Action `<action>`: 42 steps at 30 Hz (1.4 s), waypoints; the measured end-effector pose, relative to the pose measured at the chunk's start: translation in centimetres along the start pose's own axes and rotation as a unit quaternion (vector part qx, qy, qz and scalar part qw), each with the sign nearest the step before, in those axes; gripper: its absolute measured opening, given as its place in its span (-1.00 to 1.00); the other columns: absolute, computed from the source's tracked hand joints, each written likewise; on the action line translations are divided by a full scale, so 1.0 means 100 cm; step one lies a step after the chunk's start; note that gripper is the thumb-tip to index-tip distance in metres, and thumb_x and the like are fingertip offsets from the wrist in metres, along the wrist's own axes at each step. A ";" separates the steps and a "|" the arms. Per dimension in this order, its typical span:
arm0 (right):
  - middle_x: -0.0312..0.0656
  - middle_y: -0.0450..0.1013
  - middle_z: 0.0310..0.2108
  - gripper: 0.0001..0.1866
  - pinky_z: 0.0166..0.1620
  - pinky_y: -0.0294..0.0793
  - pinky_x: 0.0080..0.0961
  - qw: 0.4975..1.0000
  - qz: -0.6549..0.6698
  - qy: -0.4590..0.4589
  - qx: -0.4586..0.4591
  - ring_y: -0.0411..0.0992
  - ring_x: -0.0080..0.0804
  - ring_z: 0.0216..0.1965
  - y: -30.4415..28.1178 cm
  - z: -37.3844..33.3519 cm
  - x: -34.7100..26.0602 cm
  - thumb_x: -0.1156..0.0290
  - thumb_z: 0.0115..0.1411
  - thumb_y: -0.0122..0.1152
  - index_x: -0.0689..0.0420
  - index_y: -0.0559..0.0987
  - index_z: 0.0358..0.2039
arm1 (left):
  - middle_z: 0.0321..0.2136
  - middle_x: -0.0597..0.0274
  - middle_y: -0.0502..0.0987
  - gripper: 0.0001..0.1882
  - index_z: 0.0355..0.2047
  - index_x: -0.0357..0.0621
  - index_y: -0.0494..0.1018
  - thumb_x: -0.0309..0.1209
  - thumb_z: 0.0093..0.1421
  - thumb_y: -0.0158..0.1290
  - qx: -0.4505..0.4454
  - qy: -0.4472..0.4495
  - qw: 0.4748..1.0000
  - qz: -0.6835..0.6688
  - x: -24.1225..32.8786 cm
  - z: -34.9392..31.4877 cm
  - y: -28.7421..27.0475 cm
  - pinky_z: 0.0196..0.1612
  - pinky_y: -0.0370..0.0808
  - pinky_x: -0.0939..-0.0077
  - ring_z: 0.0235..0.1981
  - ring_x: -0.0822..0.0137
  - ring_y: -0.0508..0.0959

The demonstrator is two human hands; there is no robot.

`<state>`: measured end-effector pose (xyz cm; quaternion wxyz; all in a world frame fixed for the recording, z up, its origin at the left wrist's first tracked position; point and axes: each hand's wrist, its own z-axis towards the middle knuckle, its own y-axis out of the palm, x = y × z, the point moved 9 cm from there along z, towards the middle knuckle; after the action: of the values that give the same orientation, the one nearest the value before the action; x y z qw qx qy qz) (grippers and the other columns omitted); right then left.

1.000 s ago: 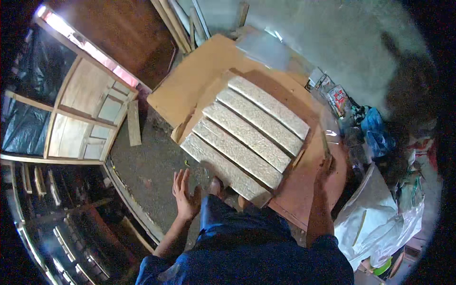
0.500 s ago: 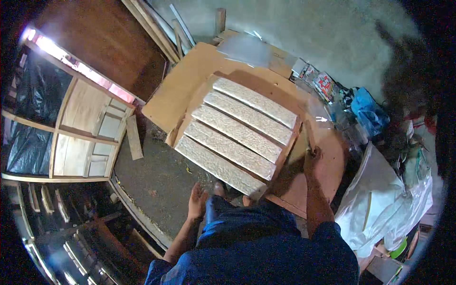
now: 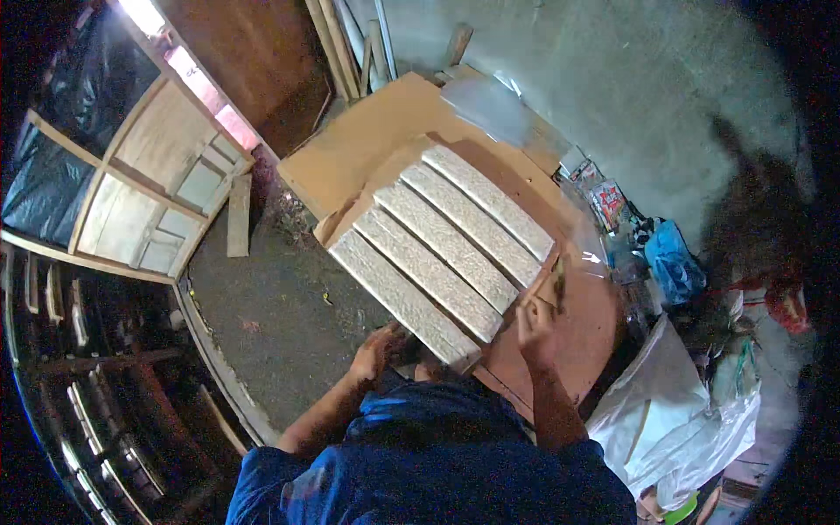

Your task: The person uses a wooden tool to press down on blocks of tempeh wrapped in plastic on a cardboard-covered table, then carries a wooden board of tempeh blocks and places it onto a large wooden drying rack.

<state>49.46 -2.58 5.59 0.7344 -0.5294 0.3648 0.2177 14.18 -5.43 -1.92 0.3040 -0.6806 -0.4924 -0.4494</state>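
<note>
Several pale, rough-textured strips [image 3: 448, 235] lie side by side on a brown board in front of me, slanting from upper left to lower right with narrow dark gaps between them. Just off the lower left edge of the nearest strip is my left hand [image 3: 374, 352], fingers extended and partly in shadow; no object shows in it. My right hand [image 3: 538, 325] is at the right ends of the strips, its fingers curled. A slim brownish thing by these fingers is blurred, so its kind does not show.
Beneath the board, cardboard sheets [image 3: 367, 131] spread over the floor. A blue plastic bag [image 3: 674, 262] and white sacks [image 3: 652, 402] lie to the right. On the left stand a framed wooden panel [image 3: 131, 214] and a dark rack [image 3: 105, 376]. Wooden poles [image 3: 337, 44] lean at the back.
My right hand has come left, toward the strips' right ends. My left hand has moved closer to the nearest strip. The whole view has turned slightly.
</note>
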 end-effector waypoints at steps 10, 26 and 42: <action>0.01 0.45 -0.10 -0.57 0.07 0.33 -0.20 0.988 -0.092 -0.123 -0.030 0.38 0.01 -0.04 0.010 0.008 -0.049 0.33 0.05 0.30 0.18 0.48 -0.06 | 0.05 0.01 0.42 -0.49 0.22 -0.23 0.21 -0.23 0.34 -0.14 0.005 -0.052 0.988 -0.146 -0.050 -0.002 -0.014 0.11 0.36 0.25 0.08 0.13 0.42; -0.07 0.45 -0.14 -0.57 0.05 0.28 -0.11 0.969 -0.193 -0.153 -0.023 0.35 -0.05 -0.04 0.035 0.026 -0.091 0.25 0.07 0.23 0.09 0.46 -0.04 | 0.06 0.05 0.42 -0.58 0.18 -0.19 0.23 -0.31 0.37 -0.21 0.024 -0.011 0.999 -0.031 -0.017 -0.016 -0.019 0.08 0.42 0.35 0.07 0.23 0.45; -0.04 0.43 -0.16 -0.64 0.03 0.31 -0.18 0.979 -0.105 -0.147 -0.090 0.37 -0.02 -0.07 0.042 0.014 -0.101 0.32 0.09 0.23 0.12 0.49 -0.10 | -0.08 0.14 0.49 -0.53 0.18 -0.20 0.25 -0.23 0.34 -0.10 0.093 0.005 0.994 -0.049 -0.029 -0.032 -0.033 -0.06 0.44 0.41 -0.10 0.29 0.52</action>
<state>40.49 0.90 10.97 0.7481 -0.5906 0.1745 0.2471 9.76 -8.25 -3.34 0.3461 -0.6221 -0.5630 -0.4198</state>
